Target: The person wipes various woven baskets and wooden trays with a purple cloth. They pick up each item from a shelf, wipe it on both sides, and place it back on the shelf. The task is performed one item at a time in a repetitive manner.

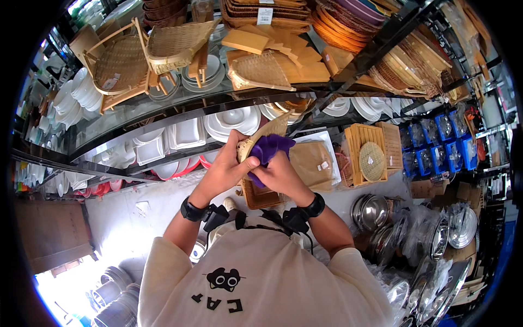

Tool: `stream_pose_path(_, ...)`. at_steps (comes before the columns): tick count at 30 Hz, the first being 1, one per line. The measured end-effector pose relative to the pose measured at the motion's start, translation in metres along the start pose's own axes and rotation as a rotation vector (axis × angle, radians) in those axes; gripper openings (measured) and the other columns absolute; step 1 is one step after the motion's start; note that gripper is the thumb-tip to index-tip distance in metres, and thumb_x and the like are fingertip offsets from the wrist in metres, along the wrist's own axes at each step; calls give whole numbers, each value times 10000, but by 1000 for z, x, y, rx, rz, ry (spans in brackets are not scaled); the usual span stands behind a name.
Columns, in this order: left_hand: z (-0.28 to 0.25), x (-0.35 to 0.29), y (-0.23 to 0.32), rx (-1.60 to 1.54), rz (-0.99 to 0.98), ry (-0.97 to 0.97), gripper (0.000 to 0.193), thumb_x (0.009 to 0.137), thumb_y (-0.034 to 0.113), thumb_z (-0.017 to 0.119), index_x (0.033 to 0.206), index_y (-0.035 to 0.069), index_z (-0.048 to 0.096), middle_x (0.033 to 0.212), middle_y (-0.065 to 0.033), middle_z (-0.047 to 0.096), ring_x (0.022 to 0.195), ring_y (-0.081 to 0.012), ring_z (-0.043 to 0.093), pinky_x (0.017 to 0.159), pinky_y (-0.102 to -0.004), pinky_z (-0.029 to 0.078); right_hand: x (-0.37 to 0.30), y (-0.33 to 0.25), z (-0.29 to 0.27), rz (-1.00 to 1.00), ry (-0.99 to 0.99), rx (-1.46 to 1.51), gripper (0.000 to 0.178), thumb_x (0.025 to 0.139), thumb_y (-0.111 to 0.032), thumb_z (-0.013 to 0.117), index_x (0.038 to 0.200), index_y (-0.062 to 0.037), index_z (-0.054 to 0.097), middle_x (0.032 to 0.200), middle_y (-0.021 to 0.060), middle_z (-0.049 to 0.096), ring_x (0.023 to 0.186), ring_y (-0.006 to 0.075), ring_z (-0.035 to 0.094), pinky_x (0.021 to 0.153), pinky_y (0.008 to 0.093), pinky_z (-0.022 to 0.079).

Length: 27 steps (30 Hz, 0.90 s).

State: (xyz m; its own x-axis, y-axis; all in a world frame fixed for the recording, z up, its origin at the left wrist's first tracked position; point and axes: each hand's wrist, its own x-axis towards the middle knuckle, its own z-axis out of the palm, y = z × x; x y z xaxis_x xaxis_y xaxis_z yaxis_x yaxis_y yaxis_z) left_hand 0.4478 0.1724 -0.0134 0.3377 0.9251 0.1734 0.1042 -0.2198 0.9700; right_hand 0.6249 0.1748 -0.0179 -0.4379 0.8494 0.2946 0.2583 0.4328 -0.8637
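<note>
My left hand is closed around a small woven bamboo basket, holding it tilted in front of my chest. In my right hand is a bunched purple cloth, pressed against the basket's inner side. The thumbs of both hands come close together at the lower rim, and the right fingertips are hidden by the cloth. A similar flat bamboo scoop lies on the glass shelf ahead. Below my hands a brown rectangular basket is partly covered by them.
The glass shelf holds bamboo baskets, stacked wicker trays and wooden boards. White plates fill the shelf beneath. A slatted wooden crate, blue bins and metal pans stand at the right.
</note>
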Motion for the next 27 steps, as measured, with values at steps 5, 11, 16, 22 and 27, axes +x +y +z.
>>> stream_pose_path(5, 45, 4, 13, -38, 16, -46, 431, 951, 344, 624, 1132, 13, 416, 978, -125, 570, 839, -176, 534, 743, -317, 474, -29, -11, -47, 38, -96, -273, 217, 818, -157, 663, 965, -8, 603, 854, 184, 653, 797, 407, 626, 677, 476, 493)
stream_pose_path(11, 82, 11, 30, -10, 14, -8, 405, 970, 321, 598, 1159, 11, 420, 981, -110, 539, 898, -146, 500, 804, -293, 451, -58, -9, -98, 9, -94, -530, 263, 821, -149, 652, 1043, -13, 616, 962, 191, 631, 863, 394, 621, 746, 463, 502)
stream_pose_path(16, 82, 13, 42, 43, -65, -34, 380, 1004, 343, 531, 1157, 12, 426, 1019, -66, 523, 932, -115, 475, 827, -276, 437, -58, 7, -140, 25, 110, -661, 194, 827, -110, 626, 1000, -31, 590, 910, 147, 569, 848, 353, 593, 736, 451, 503)
stream_pose_path(22, 100, 21, 43, 78, -75, 3, 351, 1002, 342, 535, 1125, 29, 435, 969, -80, 544, 903, -131, 484, 828, -289, 442, -44, 16, -134, -121, 170, -339, 202, 804, -45, 643, 998, -27, 590, 955, 165, 557, 867, 393, 580, 736, 457, 485)
stream_pose_path(27, 94, 22, 54, 130, -72, -12, 344, 989, 298, 567, 1151, 24, 437, 958, -118, 580, 879, -157, 524, 798, -314, 466, -45, 12, -104, -274, 5, -322, 295, 776, -63, 659, 1060, -19, 594, 990, 182, 552, 877, 387, 591, 781, 451, 502)
